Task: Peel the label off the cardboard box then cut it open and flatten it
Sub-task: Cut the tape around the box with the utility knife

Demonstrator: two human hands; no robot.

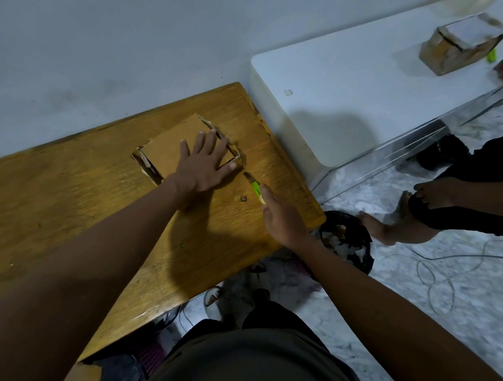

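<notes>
A brown cardboard box [173, 139] lies pressed flat on the wooden table [70, 199], its torn flaps showing at the left and right edges. My left hand [203, 163] rests palm down on it with the fingers spread. Just right of the box, my right hand [280, 216] grips a green-handled utility knife [254, 187], whose blade points toward the box's near right corner. No label shows on the box's upper face.
A white table [355, 77] stands to the right, carrying another taped cardboard box [461, 45] and a green knife [491, 55]. Another person's legs [437, 206] and hand are at the right. A black bin [349, 243] with scraps sits below the table corner. Cables lie on the floor.
</notes>
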